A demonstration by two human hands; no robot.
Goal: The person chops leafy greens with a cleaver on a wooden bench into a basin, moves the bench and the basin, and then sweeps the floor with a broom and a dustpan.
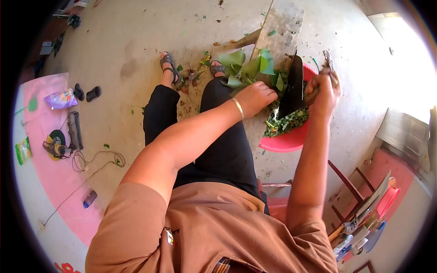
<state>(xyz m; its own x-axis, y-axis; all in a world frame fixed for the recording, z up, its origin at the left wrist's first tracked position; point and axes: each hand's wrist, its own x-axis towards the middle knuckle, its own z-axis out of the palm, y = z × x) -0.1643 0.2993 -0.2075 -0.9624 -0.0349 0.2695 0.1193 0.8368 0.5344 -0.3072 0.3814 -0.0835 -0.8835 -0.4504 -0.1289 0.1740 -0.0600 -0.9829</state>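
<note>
I see the left hand [255, 96] pinning the leafy greens [248, 68] against the blade [292, 86], fingers closed on them; the right hand [325, 91] grips its handle above the pink basin [284, 142], so cuttings drop in.

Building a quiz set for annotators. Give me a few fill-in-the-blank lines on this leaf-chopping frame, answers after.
1. The left hand presses a bunch of green ____ against the plank.
2. The right hand has its grip on the handle of a dark ____.
3. Chopped greens lie in a ____ basin.
4. A thin metal ____ circles the left wrist.

Missing words: leaves; blade; pink; bangle
</note>
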